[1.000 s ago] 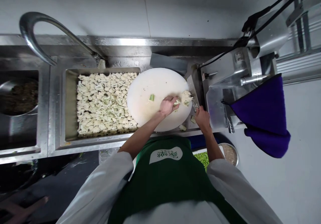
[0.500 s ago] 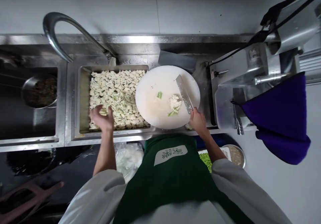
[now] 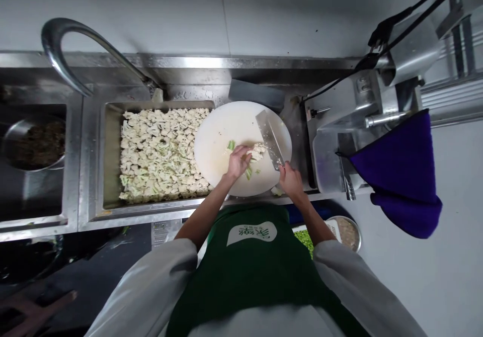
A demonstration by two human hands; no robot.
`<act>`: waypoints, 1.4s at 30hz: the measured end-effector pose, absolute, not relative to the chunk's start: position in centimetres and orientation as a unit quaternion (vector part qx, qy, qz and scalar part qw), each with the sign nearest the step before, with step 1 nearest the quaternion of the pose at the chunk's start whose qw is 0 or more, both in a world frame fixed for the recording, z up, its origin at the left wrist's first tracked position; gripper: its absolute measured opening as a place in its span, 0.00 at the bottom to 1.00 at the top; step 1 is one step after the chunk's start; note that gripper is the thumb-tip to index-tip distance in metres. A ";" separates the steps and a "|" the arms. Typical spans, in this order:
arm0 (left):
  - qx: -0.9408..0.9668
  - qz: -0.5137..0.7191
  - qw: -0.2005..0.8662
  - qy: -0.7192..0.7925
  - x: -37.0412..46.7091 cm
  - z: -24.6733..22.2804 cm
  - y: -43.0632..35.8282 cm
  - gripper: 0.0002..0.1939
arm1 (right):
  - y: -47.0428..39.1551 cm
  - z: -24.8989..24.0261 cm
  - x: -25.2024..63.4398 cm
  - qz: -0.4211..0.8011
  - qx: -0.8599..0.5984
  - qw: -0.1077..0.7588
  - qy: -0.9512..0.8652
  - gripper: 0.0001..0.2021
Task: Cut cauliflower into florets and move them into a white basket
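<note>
My right hand [image 3: 290, 178] is wrapped round the handle of a cleaver [image 3: 269, 138], whose broad blade lies tilted over the right half of a round white cutting board [image 3: 211, 131]. Just left of the blade, the curled fingers of my left hand [image 3: 237, 163] grip a piece of cauliflower [image 3: 258, 151] on the board. A green stem piece [image 3: 231, 145] rests beyond my left hand, and a green scrap [image 3: 248, 173] lies nearer to me. Left of the board, a deep steel basin holds many cut cauliflower florets [image 3: 158, 151].
A curved faucet [image 3: 62, 25] arches over the left side. In the far-left sink stands a metal pot [image 3: 35, 143] with dark contents. A grey slab [image 3: 256, 93] lies behind the board. At right are a machine, a clear bin [image 3: 328, 163] and a hanging purple cloth [image 3: 400, 166].
My left hand has moved right from above the florets to the board and taken hold of the cauliflower piece. My right hand still holds the cleaver. The view has shifted slightly.
</note>
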State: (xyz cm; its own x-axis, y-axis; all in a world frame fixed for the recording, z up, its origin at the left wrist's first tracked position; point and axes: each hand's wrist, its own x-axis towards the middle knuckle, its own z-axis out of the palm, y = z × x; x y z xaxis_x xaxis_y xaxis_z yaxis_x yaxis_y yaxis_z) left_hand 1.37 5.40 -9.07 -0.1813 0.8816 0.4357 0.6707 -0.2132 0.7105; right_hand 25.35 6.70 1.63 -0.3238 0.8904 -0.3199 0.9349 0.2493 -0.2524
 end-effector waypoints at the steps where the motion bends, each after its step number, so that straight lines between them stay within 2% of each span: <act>1: 0.627 0.460 0.106 0.619 1.3 -9.1 5.3 0.07 | 6.6 1.6 24.8 -0.207 0.573 0.053 0.792 0.19; 10: 0.589 0.485 0.129 0.634 2.0 -9.0 4.9 0.08 | 7.3 1.2 21.0 -0.233 0.524 0.103 0.812 0.17; 16: 0.602 0.450 0.133 0.646 1.3 -8.0 5.0 0.10 | 8.9 0.2 19.2 -0.272 0.521 0.070 0.806 0.17; 22: 0.642 0.383 0.104 0.656 1.1 -6.0 6.3 0.10 | 10.6 0.3 21.8 -0.286 0.551 0.054 0.782 0.17; 25: 0.599 0.427 0.102 0.669 0.9 -5.1 6.7 0.06 | 9.5 1.1 22.4 -0.251 0.567 0.042 0.784 0.18; 28: 0.479 0.529 0.036 0.700 0.5 -4.6 5.8 0.05 | 7.9 1.9 21.3 -0.229 0.556 0.027 0.798 0.18; 31: 0.430 0.561 -0.009 0.708 0.7 -4.9 4.4 0.05 | 7.2 2.1 19.0 -0.240 0.542 0.021 0.805 0.19; 36: 0.537 0.497 0.069 0.678 2.5 -6.6 3.8 0.08 | 8.5 1.4 15.7 -0.279 0.521 0.047 0.805 0.18; 42: 0.551 0.500 0.121 0.657 2.3 -7.9 4.1 0.12 | 9.1 2.2 17.4 -0.263 0.546 0.020 0.795 0.16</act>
